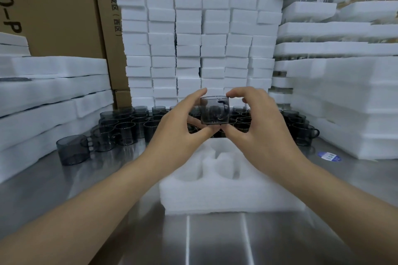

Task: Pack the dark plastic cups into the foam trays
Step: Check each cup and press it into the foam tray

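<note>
Head view: the left hand (172,122) and the right hand (256,122) together hold one dark cup (214,112) in the air. Each hand pinches it from its own side, with a forefinger near the rim and a thumb by the base. The cup stands upright, mouth up, its axis vertical. The foam tray (215,198) lies on the worktop (107,189) directly below the cup and nearer the person, so the coming move is judged to be a short descent towards the body. Both hands are equally near the tray. The tray pockets (217,165) that show look empty.

Hard to make out:
- The far edge of the tray is covered by the hands.
- How many pockets there are cannot be told.
- The handle shows through the tinted wall, but which side it faces is unclear.

More loose cups (129,127) stand crowded on the worktop beyond the hands, and one separate cup (73,149) stands to the left. Stacked foam blocks (193,38) rise behind them. Both forearms are cut off at the lower edge of the view.
</note>
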